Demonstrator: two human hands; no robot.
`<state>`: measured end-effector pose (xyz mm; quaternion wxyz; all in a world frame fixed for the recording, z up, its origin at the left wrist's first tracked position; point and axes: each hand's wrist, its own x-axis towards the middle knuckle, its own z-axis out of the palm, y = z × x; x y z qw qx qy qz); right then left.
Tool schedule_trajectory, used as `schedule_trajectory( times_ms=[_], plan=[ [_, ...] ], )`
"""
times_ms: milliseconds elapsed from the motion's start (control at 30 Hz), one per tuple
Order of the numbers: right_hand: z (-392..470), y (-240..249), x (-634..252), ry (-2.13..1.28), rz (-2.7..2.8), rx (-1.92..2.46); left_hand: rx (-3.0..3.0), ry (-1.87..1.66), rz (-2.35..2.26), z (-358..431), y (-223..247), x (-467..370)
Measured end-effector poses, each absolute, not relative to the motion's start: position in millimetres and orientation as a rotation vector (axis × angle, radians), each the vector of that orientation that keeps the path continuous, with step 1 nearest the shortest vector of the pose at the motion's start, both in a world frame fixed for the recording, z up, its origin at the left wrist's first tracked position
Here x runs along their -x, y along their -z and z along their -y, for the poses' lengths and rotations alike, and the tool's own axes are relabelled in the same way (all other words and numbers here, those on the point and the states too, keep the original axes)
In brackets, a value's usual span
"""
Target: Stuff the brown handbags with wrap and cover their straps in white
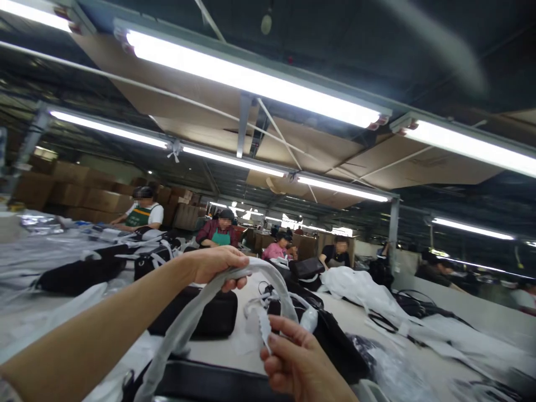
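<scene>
My left hand (pixel 220 267) is closed around a bag strap (pixel 184 321) wrapped in thin white material. The strap arches up from a black bag (pixel 213 381) at the bottom of the view and bends over to the right. Lower and to the right, my right hand (pixel 299 360) pinches a small white strip with a zigzag edge (pixel 264 326), perhaps tape, between thumb and fingers. The strip is held just inside the strap's arch. Behind my hands lies another black bag (pixel 215 312).
More black bags (pixel 84 271), white wrapping (pixel 355 287) and clear plastic (pixel 397 368) lie over the pale table (pixel 247 357). Several people sit across from me, one in a green apron (pixel 221 237). Cardboard boxes (pixel 84 190) are stacked at the back left. Tube lights (pixel 251 72) hang overhead.
</scene>
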<state>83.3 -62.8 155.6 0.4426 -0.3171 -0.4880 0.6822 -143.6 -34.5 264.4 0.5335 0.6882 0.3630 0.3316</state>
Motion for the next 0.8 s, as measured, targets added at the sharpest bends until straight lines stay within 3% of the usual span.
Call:
schedule_trajectory(
  times_ms=[167,333,467,600,800],
  plan=[
    [64.3,-192.9,-60.2,-1.586,1.187,0.705,-1.578,-0.76,-0.885,41.2,-260.8,146.6],
    [59.4,-190.1,-62.0,-1.566,1.308,0.695,-1.492,-0.958,-0.853,33.8,-252.9,138.4],
    [48.4,-186.2,-69.6,-1.32,1.502,0.657,-1.474,-1.166,-0.815,23.4,-246.2,124.1],
    [44.7,-200.0,-79.6,-1.107,1.618,0.556,-1.575,-1.271,-0.728,21.0,-244.3,107.3],
    [38.3,-225.0,-79.1,-1.089,1.655,0.489,-1.813,-1.392,-0.721,26.0,-243.8,93.5]
  ],
)
